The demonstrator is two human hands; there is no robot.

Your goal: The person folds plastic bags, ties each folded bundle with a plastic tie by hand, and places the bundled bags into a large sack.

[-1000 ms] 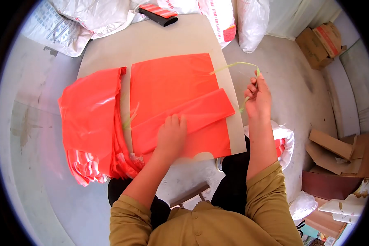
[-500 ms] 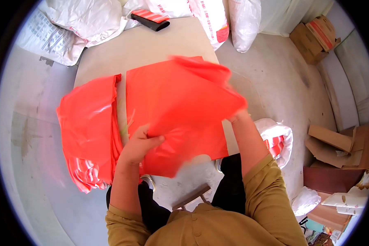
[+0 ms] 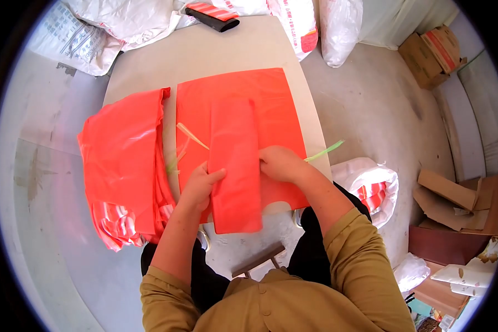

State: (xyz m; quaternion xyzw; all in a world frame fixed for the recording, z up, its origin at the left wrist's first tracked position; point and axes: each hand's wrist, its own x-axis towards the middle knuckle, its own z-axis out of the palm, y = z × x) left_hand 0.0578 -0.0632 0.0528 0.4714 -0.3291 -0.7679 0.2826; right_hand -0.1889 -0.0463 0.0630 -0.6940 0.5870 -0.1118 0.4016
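Observation:
A red plastic bundle (image 3: 235, 166), folded into a long upright strip, lies over a flat red plastic sheet (image 3: 282, 110) on the table. My left hand (image 3: 198, 185) grips its left edge, thumb on top and fingers underneath. At the right edge, my right hand (image 3: 279, 163) has its fingers curled in against the fold; part of them is hidden. A yellowish strip (image 3: 191, 135) sticks out on the left of the bundle, and a green strip (image 3: 327, 150) shows beyond my right wrist. Beside my left arm droops a thick stack of red plastic (image 3: 119, 149) with white-striped ends.
The beige table (image 3: 205, 52) carries a black-and-red striped roll (image 3: 213, 17) at its far edge. White sacks (image 3: 122, 22) stand behind. An open white sack (image 3: 390, 185) with red-striped contents is at right, near cardboard boxes (image 3: 448, 196). A stool (image 3: 258, 261) stands below.
The loose red plastic, spread and blurred in motion before, is now folded into a narrow strip between my hands. My right hand has moved left and inward. The green strip has come into view.

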